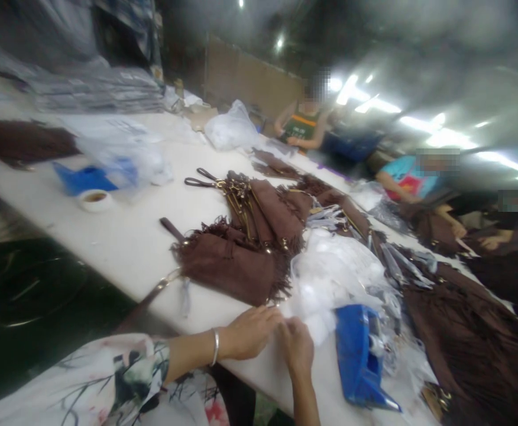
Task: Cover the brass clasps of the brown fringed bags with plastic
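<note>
A brown fringed handbag (230, 266) lies on the white table (121, 248) just beyond my hands. From its left end a strap with a metal clasp (164, 283) runs down over the table's edge. My left hand (250, 332), with a silver bangle at the wrist, is closed at the bag's near right corner, close to a small metal ring. Beside it, my right hand (297, 343) has its fingers pinched together. Whatever is between the fingers is too small or hidden to make out. White wadding in clear plastic (339, 266) sits right of the bag.
A blue tape dispenser (361, 355) stands to the right. More brown bags (268, 207) are heaped behind, with fringed pieces (476, 337) at far right. A small white bowl (94, 200) and blue holder (84, 177) sit left. Co-workers (306, 127) work across the table.
</note>
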Motion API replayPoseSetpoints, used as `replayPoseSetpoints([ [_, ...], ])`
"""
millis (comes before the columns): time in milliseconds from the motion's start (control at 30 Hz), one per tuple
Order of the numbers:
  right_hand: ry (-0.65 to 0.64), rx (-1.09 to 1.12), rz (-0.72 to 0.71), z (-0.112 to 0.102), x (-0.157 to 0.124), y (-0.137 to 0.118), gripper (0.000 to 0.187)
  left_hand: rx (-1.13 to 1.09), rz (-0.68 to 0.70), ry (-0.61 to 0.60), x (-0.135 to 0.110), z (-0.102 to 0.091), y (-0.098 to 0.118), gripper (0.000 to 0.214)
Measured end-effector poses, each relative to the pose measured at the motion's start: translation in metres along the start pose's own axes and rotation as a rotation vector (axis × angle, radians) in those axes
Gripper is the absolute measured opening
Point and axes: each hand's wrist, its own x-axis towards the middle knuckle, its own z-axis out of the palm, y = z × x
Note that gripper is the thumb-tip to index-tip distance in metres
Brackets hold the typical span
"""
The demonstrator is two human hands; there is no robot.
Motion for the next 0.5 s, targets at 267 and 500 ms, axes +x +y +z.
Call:
replayPoseSetpoints([
  [267, 0.259, 0.100, 0.228, -0.052, -0.017, 0.029, 0.057, 0.203, -0.034, 0.007, 0.012, 0.047, -0.003, 0.051],
  [500, 0.463, 0.055, -0.206, -0.050, -0.026, -0.004, 0.032, 0.094, -0.075, 0.002, 0.074, 0.068, -0.014, 0.046],
])
